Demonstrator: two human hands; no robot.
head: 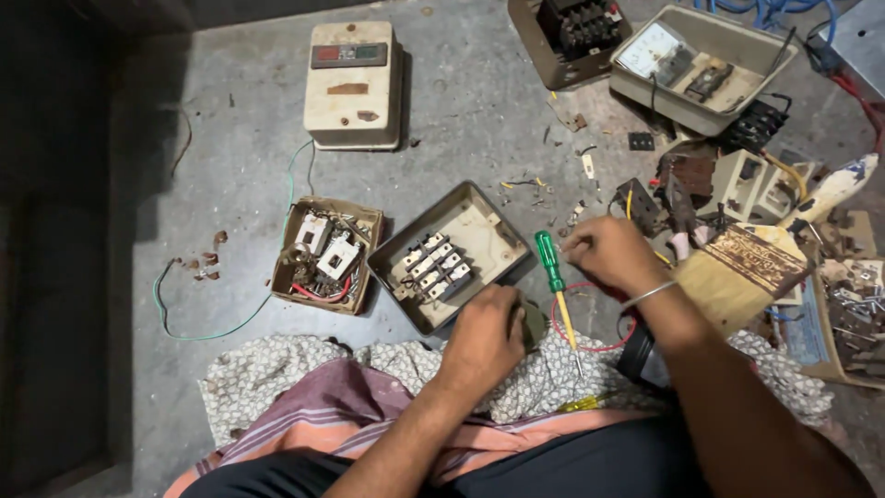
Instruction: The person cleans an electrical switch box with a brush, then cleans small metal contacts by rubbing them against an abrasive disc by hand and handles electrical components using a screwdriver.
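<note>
two hands are working over a patterned cloth [553,373]. left hand [484,339] is closing around a dark part [534,323]; right hand [608,254] is pinching something too small to tell. one green screwdriver [555,281] is lying between them. one open grey box [452,254] is sitting at eleven o'clock of the left hand, one cardboard box [324,254] at its nine, one cream switch box [353,85] beyond.

A: Where is free room on the floor [230,166]?
B: Left and centre, between the cream switch box [353,85] and the open grey box [454,255].

A: What blocks the right?
B: Heaped parts around the meter box [696,65], close-packed. The green-handled screwdriver [554,277] stands between left hand [484,337] and right hand [608,251]; a green wire [198,332] loops along the left.
</note>
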